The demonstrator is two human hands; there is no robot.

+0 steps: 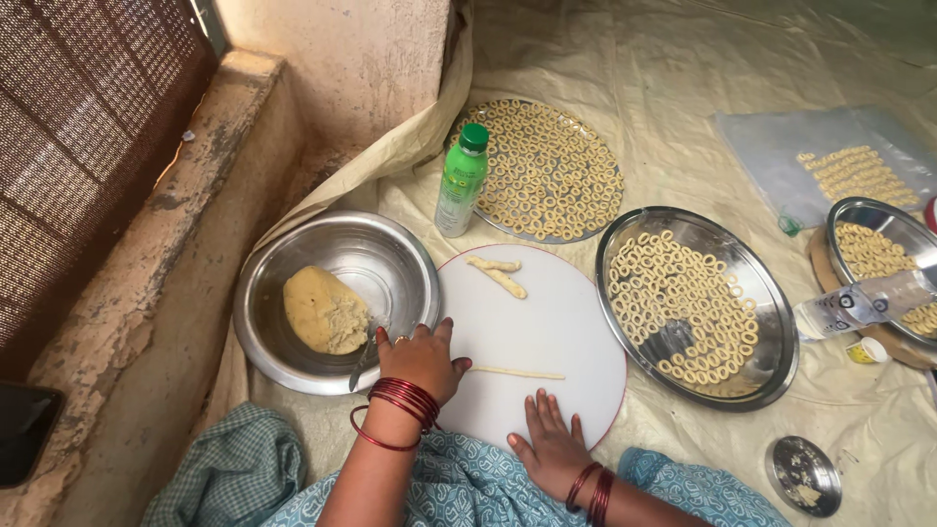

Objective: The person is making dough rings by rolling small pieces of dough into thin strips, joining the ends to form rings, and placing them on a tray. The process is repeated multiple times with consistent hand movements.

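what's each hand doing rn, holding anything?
Left hand: loosely curled at the end of a thin dough rope on the round white board; grip cannot be told.
Right hand: open, flat on the board, holding nothing.

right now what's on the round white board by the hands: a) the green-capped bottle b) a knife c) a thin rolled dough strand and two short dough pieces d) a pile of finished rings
C: the white board holds a thin dough strand near the left hand, plus two short dough pieces at its far edge.

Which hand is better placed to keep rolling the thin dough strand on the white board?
Probably the left hand: its fingers touch the end of the thin dough strand on the white round board. The right hand lies flat nearer the board's edge, off the strand.
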